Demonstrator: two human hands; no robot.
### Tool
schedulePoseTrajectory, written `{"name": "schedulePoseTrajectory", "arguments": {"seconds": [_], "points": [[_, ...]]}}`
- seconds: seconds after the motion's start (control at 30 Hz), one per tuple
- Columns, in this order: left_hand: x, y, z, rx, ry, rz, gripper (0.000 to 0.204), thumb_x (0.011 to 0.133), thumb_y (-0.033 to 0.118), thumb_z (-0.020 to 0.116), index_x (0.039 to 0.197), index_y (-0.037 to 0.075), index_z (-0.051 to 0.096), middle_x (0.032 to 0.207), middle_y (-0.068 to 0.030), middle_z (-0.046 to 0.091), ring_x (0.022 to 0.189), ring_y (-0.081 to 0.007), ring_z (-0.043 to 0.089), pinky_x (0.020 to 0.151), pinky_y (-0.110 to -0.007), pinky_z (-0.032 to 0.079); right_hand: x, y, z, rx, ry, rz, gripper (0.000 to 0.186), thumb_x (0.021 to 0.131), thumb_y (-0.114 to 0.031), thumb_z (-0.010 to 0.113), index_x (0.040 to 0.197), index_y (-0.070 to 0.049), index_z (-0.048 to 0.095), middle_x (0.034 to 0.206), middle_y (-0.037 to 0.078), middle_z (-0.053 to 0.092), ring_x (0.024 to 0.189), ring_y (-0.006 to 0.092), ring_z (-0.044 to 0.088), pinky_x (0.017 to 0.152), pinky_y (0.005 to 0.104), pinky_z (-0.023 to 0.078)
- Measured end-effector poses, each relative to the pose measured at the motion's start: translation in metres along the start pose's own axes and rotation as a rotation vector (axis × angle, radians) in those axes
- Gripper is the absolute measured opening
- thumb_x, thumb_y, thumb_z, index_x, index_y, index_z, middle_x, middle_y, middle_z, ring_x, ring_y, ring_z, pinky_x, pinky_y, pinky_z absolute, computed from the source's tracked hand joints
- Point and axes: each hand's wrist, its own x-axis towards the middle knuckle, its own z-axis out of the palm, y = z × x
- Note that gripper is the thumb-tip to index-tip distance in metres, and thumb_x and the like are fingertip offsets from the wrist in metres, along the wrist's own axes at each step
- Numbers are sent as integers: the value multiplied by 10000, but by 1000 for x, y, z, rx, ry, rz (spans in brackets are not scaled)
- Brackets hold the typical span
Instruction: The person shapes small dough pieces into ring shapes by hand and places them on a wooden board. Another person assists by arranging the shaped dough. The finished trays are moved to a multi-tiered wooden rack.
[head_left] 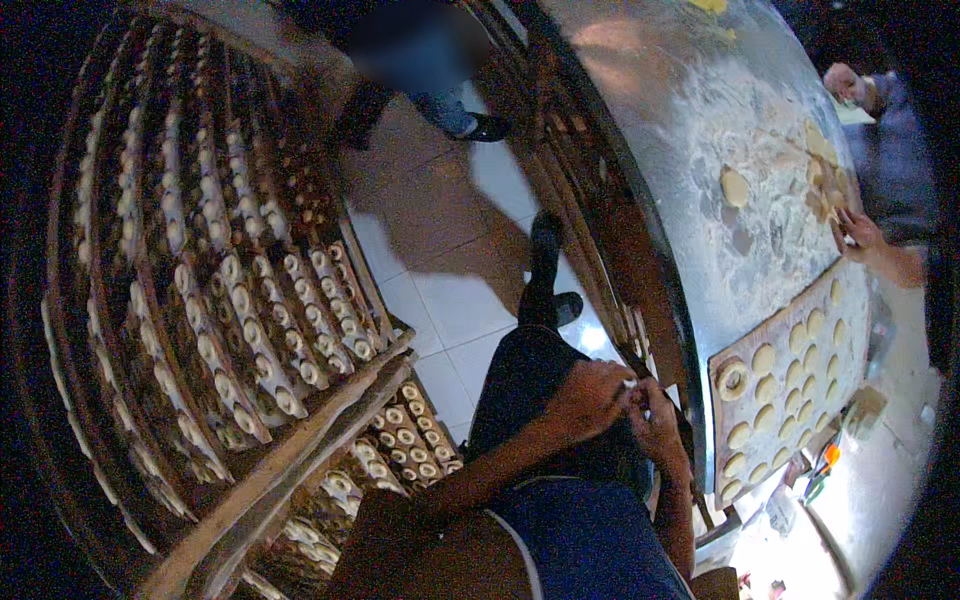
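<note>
My left hand and my right hand meet in front of my body, over my lap. The fingers of both are bent and pressed together. A small whitish bit shows between the fingertips, too small and dim to name. To the right, nearest my right hand, a board lies on the metal table with rows of flat round dough pieces. One piece at its near left corner is a ring.
Tall racks at left carry trays of ring-shaped pieces. The metal table bears flour and a dough round. Across it, another person's hand touches dough. Someone else stands on the tiled floor ahead. An orange-handled tool lies nearby.
</note>
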Motion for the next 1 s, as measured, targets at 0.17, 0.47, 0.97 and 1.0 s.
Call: {"name": "schedulePoseTrajectory", "arguments": {"seconds": [0.17,0.47,0.97,1.0], "points": [[-69,-55,-59,209,-40,-286,313,886,257,599,1092,22,602,1047,-195,630,1002,-379,584,893,-479,437,-15,25,26,-82,16,29,148,846,-79,619,962,-20,548,906,179,667,828,311,665,724,401,507],[-62,-166,-236,558,-436,-410,418,920,300,574,1237,29,555,1181,-200,601,1038,-361,595,935,-453,459,-110,125,173,17,543,584,194,877,-234,587,901,-58,664,843,172,686,816,365,660,747,441,519],[101,65,-96,791,-776,601,290,936,197,547,1162,15,539,987,-190,623,913,-321,613,830,-406,471,-131,65,481,965,1056,1098,350,821,-347,683,1029,-73,618,935,181,663,913,343,637,798,436,500],[73,75,-77,665,-879,599,282,942,209,544,1158,28,551,1027,-176,621,946,-292,605,860,-382,463,-137,75,492,988,1057,1110,354,821,-351,691,1024,-72,615,894,168,659,875,321,639,777,424,499]]}}
